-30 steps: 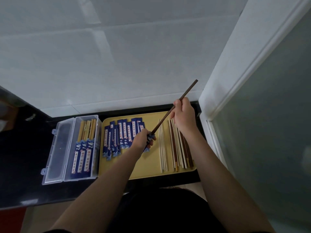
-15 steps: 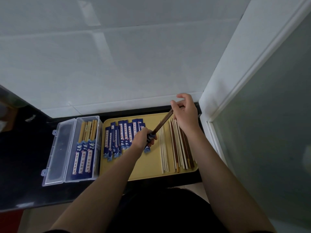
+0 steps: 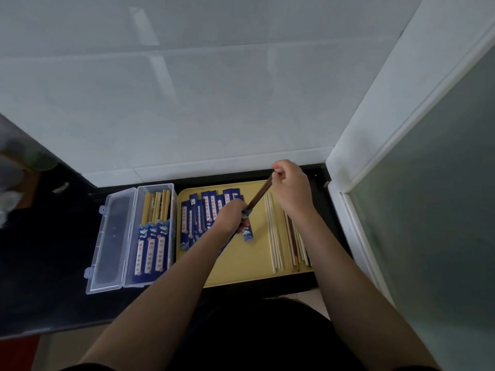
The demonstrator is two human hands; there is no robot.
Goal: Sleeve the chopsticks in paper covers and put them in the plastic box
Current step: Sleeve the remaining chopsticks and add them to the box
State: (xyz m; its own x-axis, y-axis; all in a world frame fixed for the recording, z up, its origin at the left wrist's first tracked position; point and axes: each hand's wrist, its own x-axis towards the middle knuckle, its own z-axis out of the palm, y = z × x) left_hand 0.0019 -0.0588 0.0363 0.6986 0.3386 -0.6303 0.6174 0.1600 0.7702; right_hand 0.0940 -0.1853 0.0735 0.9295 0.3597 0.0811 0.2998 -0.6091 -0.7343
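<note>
- Nearest the person, the two forearms reach forward over a black counter [image 3: 53, 277] to a yellow tray [image 3: 241, 269].
- On the right of the tray lie loose chopsticks [image 3: 276, 236], pale and dark, lengthwise away from the person and not yet covered.
- The left hand [image 3: 230, 215] is curled round the mouth of a blue paper cover [image 3: 247, 232]; the cover's closed end hangs out below the fist toward the person, just above the tray.
- A dark pair of chopsticks [image 3: 259, 194] runs from that fist up and to the right, its long axis slanting away from the person. The low end is inside the cover; how deep it sits I cannot tell, since the fist hides it.
- The right hand [image 3: 293, 187] pinches the far, upper end of the pair between thumb and fingertips. So the cover lies down and to the left of that pinch, along the pair's own line, and the push to seat the pair should run that way.
- Left of the tray stands the plastic box [image 3: 117, 236], lid thrown open. Three covered pairs [image 3: 152, 245] lie in it, bare ends pointing away. The left hand is the nearer one to the box for the drop.
- Behind the left hand, spare covers [image 3: 203, 210] are fanned out on the tray.
- Farthest off is a white tiled wall [image 3: 214, 89].
</note>
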